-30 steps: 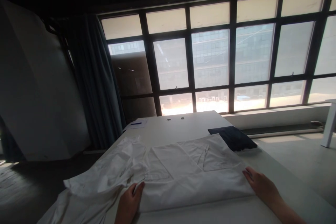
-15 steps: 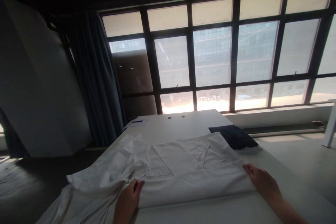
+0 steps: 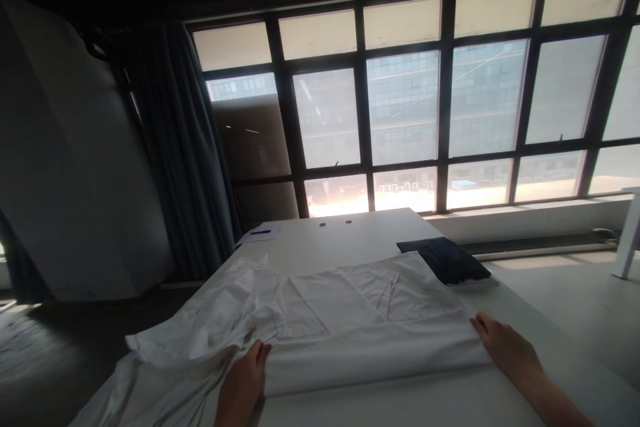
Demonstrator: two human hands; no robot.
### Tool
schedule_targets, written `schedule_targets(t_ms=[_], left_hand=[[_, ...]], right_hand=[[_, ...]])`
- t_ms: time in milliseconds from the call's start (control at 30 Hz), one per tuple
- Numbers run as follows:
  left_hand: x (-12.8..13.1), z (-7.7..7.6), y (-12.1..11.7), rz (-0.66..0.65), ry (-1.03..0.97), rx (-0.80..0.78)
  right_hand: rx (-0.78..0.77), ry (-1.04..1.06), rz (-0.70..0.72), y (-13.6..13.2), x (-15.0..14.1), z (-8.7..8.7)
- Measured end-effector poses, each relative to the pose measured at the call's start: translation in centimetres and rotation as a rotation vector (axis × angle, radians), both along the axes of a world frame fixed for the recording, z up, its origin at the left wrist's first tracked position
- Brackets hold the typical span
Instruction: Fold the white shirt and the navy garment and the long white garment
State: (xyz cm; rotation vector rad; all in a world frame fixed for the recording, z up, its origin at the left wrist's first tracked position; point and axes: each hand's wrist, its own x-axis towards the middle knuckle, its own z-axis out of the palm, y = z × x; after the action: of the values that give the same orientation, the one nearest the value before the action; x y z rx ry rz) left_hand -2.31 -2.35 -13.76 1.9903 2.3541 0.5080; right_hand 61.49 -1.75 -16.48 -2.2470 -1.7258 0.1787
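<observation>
A white coat [image 3: 370,347] lies spread across the table, its near side folded over into a long straight band. Wrinkled, bunched cloth makes up its left part, and flat pocket-like seams show on the right part. My left hand [image 3: 244,377] is closed in a pinch on the folded edge near the middle of the coat. At the right end of the fold, my right hand [image 3: 507,345] pinches the corner of the cloth between thumb and fingers. The fabric between both hands looks fairly taut.
A dark folded cloth [image 3: 453,260] lies beyond the coat on the right side of the white table [image 3: 325,247]. Paper with a pen [image 3: 261,233] sits at the far left corner. Two round holes are near the far edge. A curtain [image 3: 185,147] hangs left of the windows.
My right hand has shifted slightly to the right with the coat's edge. My left hand has moved a touch left, still gripping the fold.
</observation>
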Motion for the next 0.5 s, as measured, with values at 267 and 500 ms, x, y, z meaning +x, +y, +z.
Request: schedule_targets(t_ms=[267,500], left_hand=[[0.23,0.28,0.02,-0.007,0.059,-0.023],[0.35,-0.36,-0.25,-0.043,0.014,0.063]], right_hand=[[0.000,-0.021,-0.027,-0.23,-0.27,0.18],[0.003,-0.071,-0.044,-0.16,-0.33,-0.20]])
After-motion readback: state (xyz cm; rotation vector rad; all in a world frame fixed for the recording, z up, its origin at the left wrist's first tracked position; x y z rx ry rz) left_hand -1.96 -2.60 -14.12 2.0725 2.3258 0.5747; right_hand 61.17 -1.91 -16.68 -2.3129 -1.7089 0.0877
